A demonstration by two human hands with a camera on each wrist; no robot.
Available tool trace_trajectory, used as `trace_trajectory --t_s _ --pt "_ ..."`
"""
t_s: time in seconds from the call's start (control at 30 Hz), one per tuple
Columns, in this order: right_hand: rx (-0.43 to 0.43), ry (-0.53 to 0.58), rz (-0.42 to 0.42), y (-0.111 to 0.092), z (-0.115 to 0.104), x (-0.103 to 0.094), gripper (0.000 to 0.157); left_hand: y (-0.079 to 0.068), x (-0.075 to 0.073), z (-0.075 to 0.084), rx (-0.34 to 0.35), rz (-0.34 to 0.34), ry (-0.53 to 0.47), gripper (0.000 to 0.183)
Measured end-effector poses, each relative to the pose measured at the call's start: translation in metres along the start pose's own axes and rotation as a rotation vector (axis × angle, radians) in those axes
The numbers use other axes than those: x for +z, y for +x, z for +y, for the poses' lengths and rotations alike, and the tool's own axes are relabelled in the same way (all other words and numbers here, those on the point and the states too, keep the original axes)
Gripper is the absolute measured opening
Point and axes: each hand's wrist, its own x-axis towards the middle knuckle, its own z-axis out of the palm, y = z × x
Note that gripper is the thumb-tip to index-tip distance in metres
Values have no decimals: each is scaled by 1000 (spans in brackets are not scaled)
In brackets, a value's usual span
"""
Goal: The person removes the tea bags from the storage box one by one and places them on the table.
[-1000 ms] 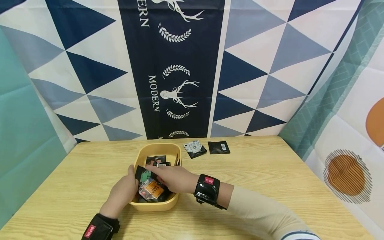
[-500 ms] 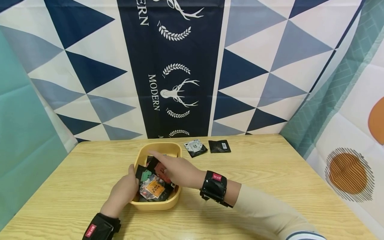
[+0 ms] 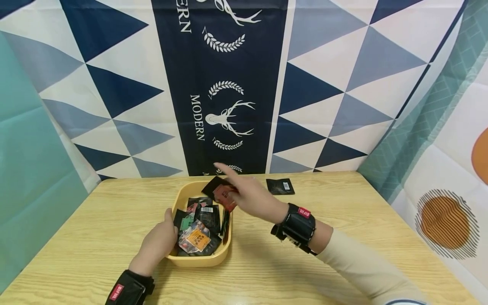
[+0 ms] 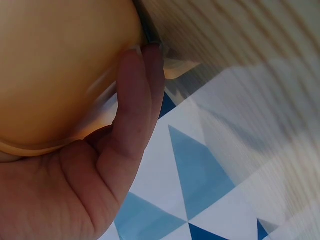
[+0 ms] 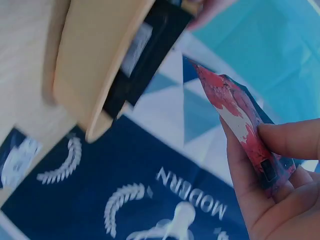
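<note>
My right hand (image 3: pixel 253 199) is raised over the far right corner of a yellow plastic bin (image 3: pixel 200 262). It pinches a red-and-black sachet (image 5: pixel 240 125) between thumb and fingers, the sachet tilted and above the rim. At the bin's left side, my left hand (image 3: pixel 158 237) grips the wall; its fingers (image 4: pixel 132 100) lie along the outside. Several more sachets are in the bin: one with an orange label (image 3: pixel 198 240), one with a green label (image 3: pixel 186 223), and a black one with a barcode (image 3: pixel 207 217). Some stand against the right wall.
A black sachet (image 3: pixel 280 186) lies face down at the back of the wooden table (image 3: pixel 305 254). Beside it, a white-and-black sachet (image 5: pixel 20 155) is mostly hidden by my right hand in the head view. A patterned cloth (image 3: pixel 228 84) hangs behind the table's far edge.
My right hand has lifted the red-and-black sachet out of the bin and moved up and to the right with it. The left hand keeps its place on the bin.
</note>
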Motion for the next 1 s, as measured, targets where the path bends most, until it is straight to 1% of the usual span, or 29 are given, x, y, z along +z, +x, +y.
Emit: trace_trajectory --t_s 0.1,0.2,0.33,0.4,0.47,0.63,0.8,0.93,1.0 --pt "26 -17 43 -1 12 -12 70 0 0 0 -14 -7 -5 59" --pt "91 1 50 -5 25 -21 62 0 1 0 -20 -8 -10 60" --pt "141 23 76 -11 41 -28 49 0 1 0 -18 -6 -20 60" --pt "152 29 94 -13 47 -31 46 -1 0 0 -14 -3 -20 60" --pt "167 27 111 -13 53 -33 45 -1 -1 0 -11 -1 -18 60" --pt "239 13 131 -14 67 -40 47 -2 0 -1 -14 -6 -17 60" --pt "312 32 150 -18 79 -50 47 -1 1 -2 -27 -15 -22 61" --pt "371 13 182 -21 93 -60 47 0 0 -2 -29 -16 -23 61" --pt "396 -6 200 -23 102 -65 47 1 -1 -2 -20 -10 -18 61"
